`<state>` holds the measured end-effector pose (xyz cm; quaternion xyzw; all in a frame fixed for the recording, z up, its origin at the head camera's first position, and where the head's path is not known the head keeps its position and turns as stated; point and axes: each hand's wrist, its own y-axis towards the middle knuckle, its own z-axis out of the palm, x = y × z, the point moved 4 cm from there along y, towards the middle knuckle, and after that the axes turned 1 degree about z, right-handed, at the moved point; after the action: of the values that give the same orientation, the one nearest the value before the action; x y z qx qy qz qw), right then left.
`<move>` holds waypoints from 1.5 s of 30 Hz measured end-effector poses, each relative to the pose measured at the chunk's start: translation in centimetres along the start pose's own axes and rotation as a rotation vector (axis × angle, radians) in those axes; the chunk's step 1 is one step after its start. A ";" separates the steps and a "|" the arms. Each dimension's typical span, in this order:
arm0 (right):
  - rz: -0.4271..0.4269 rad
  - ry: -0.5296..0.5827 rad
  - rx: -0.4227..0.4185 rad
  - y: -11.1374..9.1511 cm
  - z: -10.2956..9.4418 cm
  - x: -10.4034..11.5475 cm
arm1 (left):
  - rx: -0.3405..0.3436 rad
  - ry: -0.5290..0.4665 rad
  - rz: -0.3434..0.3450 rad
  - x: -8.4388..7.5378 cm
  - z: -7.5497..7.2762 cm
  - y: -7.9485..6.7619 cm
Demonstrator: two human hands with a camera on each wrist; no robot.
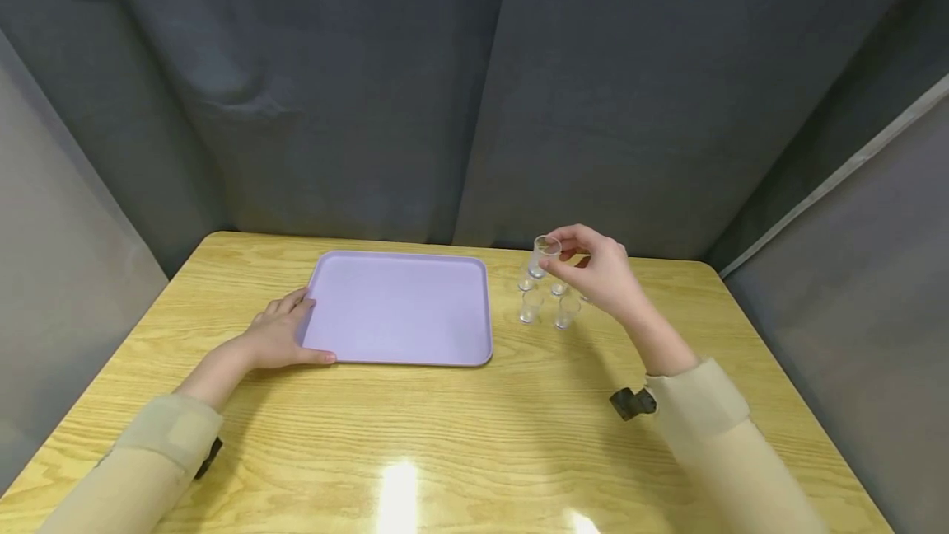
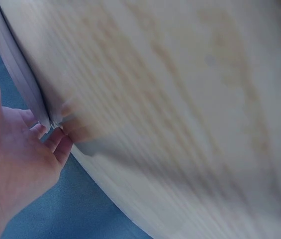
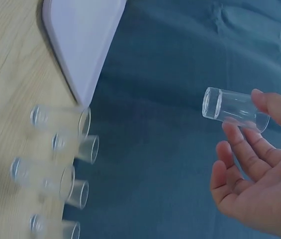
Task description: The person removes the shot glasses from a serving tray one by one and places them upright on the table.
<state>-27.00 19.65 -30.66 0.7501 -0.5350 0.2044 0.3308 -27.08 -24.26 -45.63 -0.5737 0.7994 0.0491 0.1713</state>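
Note:
My right hand (image 1: 599, 270) holds a small clear shot glass (image 3: 234, 106) near its rim, between thumb and fingers. It hangs upright above several similar shot glasses (image 1: 567, 313) standing on the table to the right of the tray. A light purple rectangular tray (image 1: 396, 307) lies flat on the table, nothing on it. At its left end rests my left hand (image 1: 276, 338), fingers spread along the left rim and thumb stretched by the front corner. In the left wrist view, the fingertips (image 2: 60, 144) touch down beside the tray's edge.
The wooden table (image 1: 415, 435) has light grain and rounded far corners. Dark grey curtains (image 1: 356, 105) hang right behind its far edge, with paler panels at both sides. In the right wrist view, the standing glasses (image 3: 43, 174) are close to one another and near a tray corner.

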 end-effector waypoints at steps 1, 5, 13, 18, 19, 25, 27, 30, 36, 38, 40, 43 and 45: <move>0.007 -0.006 -0.008 -0.3 -0.4 -0.4 | 0.000 0.002 0.001 0.0 0.0 0.0; 0.030 -0.041 -0.038 -1.2 -1.5 -2.1 | -0.001 0.005 0.002 0.1 0.1 0.0; 0.108 -0.111 -0.063 -2.7 -2.1 -5.9 | -0.001 -0.001 0.000 0.0 -0.1 -0.1; 0.174 -0.103 -0.063 -3.3 -1.9 -8.6 | 0.001 -0.009 -0.003 -0.1 -0.1 -0.1; 0.192 -0.095 -0.058 -3.4 -1.7 -9.1 | 0.001 -0.012 -0.004 -0.1 -0.1 -0.1; 0.259 -0.081 -0.045 -4.1 -1.0 -12.0 | 0.001 -0.012 -0.002 0.1 0.1 0.0; 0.264 -0.090 -0.047 -4.2 -0.7 -12.9 | 0.000 -0.007 -0.001 0.2 0.1 0.1; 0.269 -0.099 -0.042 -4.2 -0.3 -14.1 | 0.000 -0.007 -0.002 0.3 0.2 0.2; 0.291 -0.112 -0.013 -4.3 0.6 -15.6 | 0.001 -0.013 -0.007 0.2 0.2 0.2; 0.295 -0.116 0.001 -4.4 0.8 -15.8 | 0.001 -0.011 -0.007 0.2 0.2 0.2; 0.305 -0.116 0.017 -4.5 1.0 -16.0 | 0.002 -0.008 -0.006 0.2 0.2 0.2; 0.321 -0.111 0.033 -4.5 1.2 -16.3 | 0.003 -0.007 -0.007 0.3 0.2 0.2; 0.328 -0.106 0.040 -4.5 1.2 -16.4 | 0.002 -0.008 -0.006 0.3 0.2 0.3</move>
<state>-28.46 30.71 -43.63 0.6691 -0.6625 0.2265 0.2493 -27.36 -24.40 -45.97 -0.5757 0.7970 0.0501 0.1754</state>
